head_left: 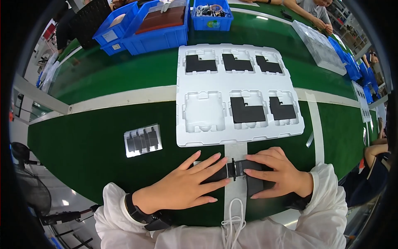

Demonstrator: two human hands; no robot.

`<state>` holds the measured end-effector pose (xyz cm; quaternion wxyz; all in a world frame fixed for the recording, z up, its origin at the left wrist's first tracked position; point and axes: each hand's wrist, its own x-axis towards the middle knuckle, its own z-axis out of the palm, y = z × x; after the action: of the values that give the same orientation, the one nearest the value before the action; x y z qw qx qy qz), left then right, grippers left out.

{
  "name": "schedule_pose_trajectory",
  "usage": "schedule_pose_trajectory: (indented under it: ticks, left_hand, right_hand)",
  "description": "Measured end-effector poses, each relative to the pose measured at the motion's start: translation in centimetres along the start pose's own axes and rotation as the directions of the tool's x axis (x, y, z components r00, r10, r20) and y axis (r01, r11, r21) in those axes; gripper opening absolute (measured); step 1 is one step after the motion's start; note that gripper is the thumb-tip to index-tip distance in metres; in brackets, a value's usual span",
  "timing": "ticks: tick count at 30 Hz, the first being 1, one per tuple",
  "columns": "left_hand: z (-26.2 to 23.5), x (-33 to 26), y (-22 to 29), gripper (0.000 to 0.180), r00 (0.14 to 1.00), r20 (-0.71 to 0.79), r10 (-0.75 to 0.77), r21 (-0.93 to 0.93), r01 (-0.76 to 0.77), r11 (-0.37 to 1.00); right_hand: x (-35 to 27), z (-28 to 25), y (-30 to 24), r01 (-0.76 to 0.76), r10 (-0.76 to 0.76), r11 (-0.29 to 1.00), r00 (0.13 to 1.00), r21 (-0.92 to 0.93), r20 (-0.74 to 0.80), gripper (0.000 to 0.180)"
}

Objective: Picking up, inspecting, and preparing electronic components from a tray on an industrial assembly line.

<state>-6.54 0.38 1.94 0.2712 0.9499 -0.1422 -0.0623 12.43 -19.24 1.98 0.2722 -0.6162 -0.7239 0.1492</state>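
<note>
In front of me on the green mat lies a flat black L-shaped piece [256,186], much like those in the tray; my hands hide part of it. My right hand [280,172] rests on it, fingers spread and pressing its surface. My left hand [182,184] lies flat with fingers stretched out over the black part reaching left. Between the hands a small black strip [234,169] crosses the piece. A white moulded tray [240,84] stands just beyond, with several black L-shaped pieces [248,111] in its pockets. Its near-left pocket holds none.
A clear sheet with several black strips [143,140] lies left of the tray. Blue bins [159,39] stand at the back, one holding cables [212,11]. Clear stacked trays [317,45] sit at the far right, near another person's hands [323,25]. A pale strip [235,203] runs beneath my work.
</note>
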Motion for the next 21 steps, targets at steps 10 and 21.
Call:
schedule_pose_trajectory:
  ticks: [10,21]
  left_hand:
    - [-0.08,0.21,-0.31,0.047,1.000,0.016,-0.009,-0.020,0.009,1.000]
    - [-0.14,0.36,-0.36,0.047,0.998,0.051,-0.024,-0.021,0.025,0.999]
  right_hand:
    - [0.18,0.09,0.11,-0.017,0.017,0.999,1.000,-0.028,0.019,0.047]
    - [0.05,0.38,0.12,-0.022,0.024,0.998,0.999,-0.062,0.022,0.046]
